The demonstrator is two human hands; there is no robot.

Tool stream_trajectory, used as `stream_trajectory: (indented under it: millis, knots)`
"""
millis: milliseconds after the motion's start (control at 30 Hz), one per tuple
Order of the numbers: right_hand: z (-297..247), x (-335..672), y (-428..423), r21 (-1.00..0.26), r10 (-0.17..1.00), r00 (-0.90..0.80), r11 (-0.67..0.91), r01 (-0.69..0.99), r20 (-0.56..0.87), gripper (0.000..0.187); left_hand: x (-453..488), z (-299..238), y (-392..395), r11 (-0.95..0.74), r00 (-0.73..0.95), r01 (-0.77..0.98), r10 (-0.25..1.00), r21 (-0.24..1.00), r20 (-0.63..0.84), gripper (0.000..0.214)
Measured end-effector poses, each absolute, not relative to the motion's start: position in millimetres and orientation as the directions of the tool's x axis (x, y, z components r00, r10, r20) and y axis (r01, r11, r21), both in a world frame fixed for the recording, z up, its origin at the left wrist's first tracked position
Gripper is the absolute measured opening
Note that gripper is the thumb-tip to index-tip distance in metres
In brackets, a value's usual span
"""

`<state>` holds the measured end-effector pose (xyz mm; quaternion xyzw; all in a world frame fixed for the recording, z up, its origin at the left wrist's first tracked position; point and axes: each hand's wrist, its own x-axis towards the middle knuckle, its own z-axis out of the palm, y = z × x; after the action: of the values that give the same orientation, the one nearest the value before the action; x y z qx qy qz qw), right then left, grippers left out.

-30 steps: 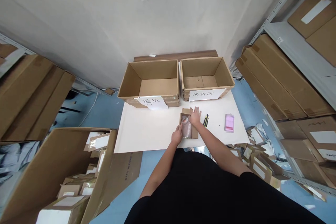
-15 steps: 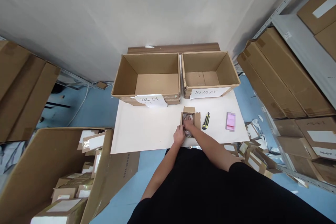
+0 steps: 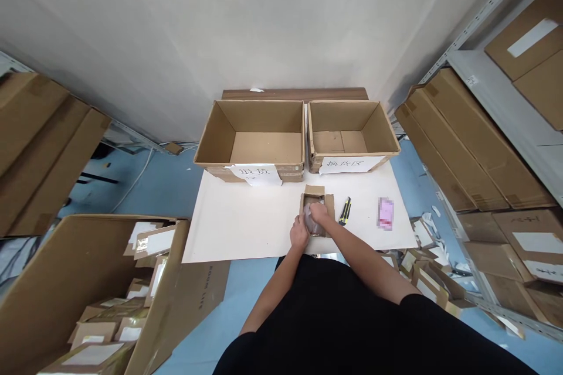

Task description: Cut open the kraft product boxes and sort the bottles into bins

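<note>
A small open cardboard box [image 3: 315, 190] stands near the front edge of the white table [image 3: 237, 225], its flaps folded out. My left hand [image 3: 299, 232] is closed on the box's left side near the front corner. Fingers of my right hand [image 3: 318, 211] are curled over a clear plastic-wrapped item [image 3: 311, 224] in the box and grip it; what is inside the wrap cannot be made out. To the right of the box lies a yellow and black box cutter [image 3: 345, 211]. Farther right is a pink blurred rectangle [image 3: 385, 214].
Two large open cartons with handwritten paper labels, a left one [image 3: 259, 104] and a right one [image 3: 347, 106], stand at the table's back. On the floor at left, a big carton [image 3: 39, 281] holds several small parcels. Shelves with boxes [image 3: 475, 140] flank the right side.
My right hand has drawn the plastic-wrapped item partly up, so more of it shows at the left of the box. My left hand stays at the box's side. The view has tilted slightly upward.
</note>
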<state>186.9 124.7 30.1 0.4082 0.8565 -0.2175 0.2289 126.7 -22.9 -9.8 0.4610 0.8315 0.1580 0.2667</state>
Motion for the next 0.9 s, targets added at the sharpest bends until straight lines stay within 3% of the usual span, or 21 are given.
stream_trajectory:
  millis: [100,233,433,567,667,767,833,900]
  knots:
    - [53.8,185.5,129.0,-0.228,0.608,-0.604,0.583,0.780,-0.516,0.032,113.5,-0.7,-17.9,0.519,-0.448,0.687,0.854,0.508,-0.267,0.068]
    - [89.5,186.2,136.9,-0.299,0.686,-0.631,0.556,0.776,-0.363,0.036,90.0,13.3,-13.7,0.553,-0.423,0.712,0.829,0.432,-0.365,0.073]
    - [121.0,203.7,177.6,-0.419,0.699,-0.671,0.547,0.725,-0.247,0.031,41.9,26.4,-49.8,0.666,-0.568,0.672,0.744,0.323,-0.353,0.073]
    - [99.9,212.3,190.7,-0.489,0.603,-0.739,0.567,0.662,-0.301,0.029,4.4,33.3,-78.6,0.731,-0.645,0.623,0.681,0.279,-0.346,0.068]
    - [65.7,217.0,177.4,-0.493,0.542,-0.723,0.531,0.689,-0.427,0.055,-15.2,36.1,-90.2,0.766,-0.672,0.596,0.641,0.243,-0.371,0.067]
    - [31.3,226.4,150.6,-0.417,0.667,-0.587,0.421,0.805,-0.459,0.086,-24.4,36.0,-97.4,0.796,-0.706,0.567,0.602,0.210,-0.374,0.065]
    - [13.1,232.9,129.9,-0.385,0.751,-0.500,0.348,0.854,-0.430,0.088,-26.4,35.2,-101.2,0.799,-0.723,0.561,0.600,0.217,-0.342,0.063]
    - [-1.3,236.0,109.4,-0.386,0.754,-0.500,0.348,0.854,-0.427,0.084,-27.5,34.7,-103.4,0.809,-0.741,0.541,0.588,0.230,-0.324,0.060]
